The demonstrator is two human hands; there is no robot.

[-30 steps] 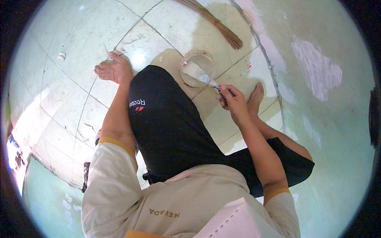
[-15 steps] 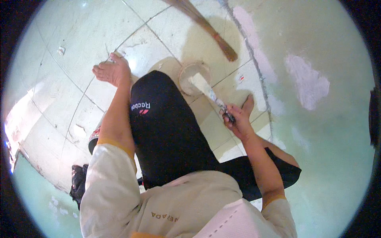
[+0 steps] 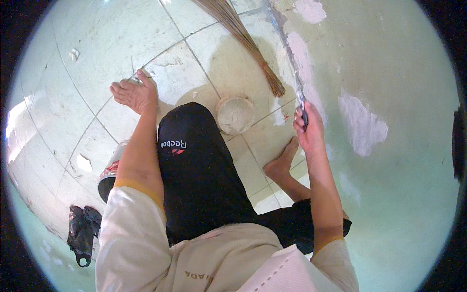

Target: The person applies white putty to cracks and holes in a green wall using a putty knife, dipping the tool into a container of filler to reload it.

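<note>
My right hand (image 3: 312, 127) is closed round the dark handle of a putty knife (image 3: 300, 95). Its blade is turned nearly edge-on against the lower part of the green wall (image 3: 413, 97), beside a strip of white putty (image 3: 302, 61). Whether the blade carries putty is hard to tell. My left hand (image 3: 136, 94) is held out over the tiled floor with its fingers stretched, holding nothing. On the floor between my knee and the wall stands a round bowl (image 3: 252, 108) with whitish paste in it.
A stick broom (image 3: 245, 41) lies beyond the bowl, its bound end near the wall. Another putty patch (image 3: 362, 124) marks the wall to the right. Left of my leg are a can-like container (image 3: 108, 180), a black plastic bag (image 3: 81, 233) and a white scrap (image 3: 84, 163).
My right hand has moved the putty knife from over the bowl to the wall on the right. My left hand stays stretched out. The view has shifted slightly.
</note>
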